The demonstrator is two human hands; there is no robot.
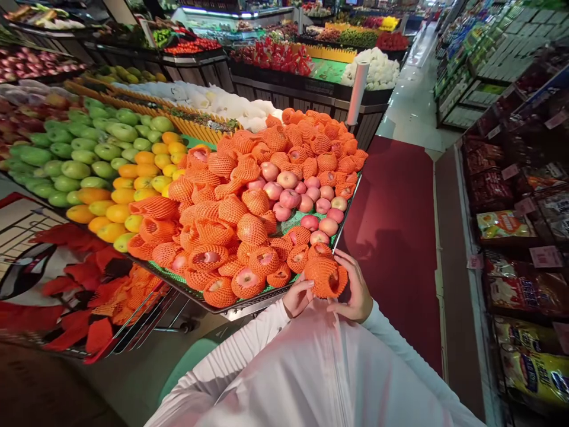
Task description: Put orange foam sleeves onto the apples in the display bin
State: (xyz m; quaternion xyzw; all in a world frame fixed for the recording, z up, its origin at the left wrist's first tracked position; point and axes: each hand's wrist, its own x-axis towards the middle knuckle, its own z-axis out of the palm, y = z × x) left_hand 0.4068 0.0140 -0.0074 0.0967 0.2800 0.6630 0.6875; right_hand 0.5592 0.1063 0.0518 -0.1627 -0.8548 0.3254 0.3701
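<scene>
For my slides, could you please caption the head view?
Left hand and right hand hold an orange foam net beside displayed apples.

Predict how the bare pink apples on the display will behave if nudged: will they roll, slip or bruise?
The bare pink apples would probably roll, being round and without netting. Their smooth-looking skin may be somewhat slippery. They might bruise easily, since orange foam nets wrap many of their neighbours.

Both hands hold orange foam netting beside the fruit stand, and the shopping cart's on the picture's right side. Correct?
Not quite: the head view shows the shopping cart on the left side, not the right. The left hand and right hand do hold orange foam netting beside the fruit stand.
</scene>
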